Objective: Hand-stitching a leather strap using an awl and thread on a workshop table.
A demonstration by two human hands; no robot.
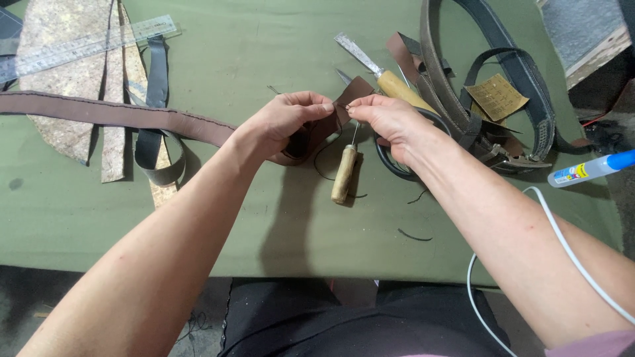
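1. The left hand [284, 122] was closed in a pinch on the folded end of the brown leather strap [106, 114], thumb and fingertips pressed on the flap near its tip.
2. The right hand [390, 119] was closed too, its fingertips nipped on the same flap [357, 91] from the opposite side. It appeared to grip something thin there, possibly a needle; this could not be confirmed.
3. The strap ran from the left edge of the green table cover [251, 46] to the hands, which held its end just above the surface.
4. A dark thread [319, 158] hung below the flap in a loop.
5. Judgement: for a clean stitch, the flap had to be held flat and square to the strap, the pinch kept close to the stitch point, and the thread drawn with even tension so the loop did not snag.
6. A wooden-handled awl [344, 173] lay directly below the hands, tip pointing toward them.
7. A wooden-handled knife [387, 76] lay just beyond the right hand.
8. A white glue tube [589, 170] with a blue cap lay at the right edge; it carried a label with a yellow patch.
9. A small square of yellow-brown abrasive sheet [496, 96] rested among the dark belts [522, 79].
10. A clear ruler [86, 46] lay across the cork-coloured offcuts [66, 39] at upper left.
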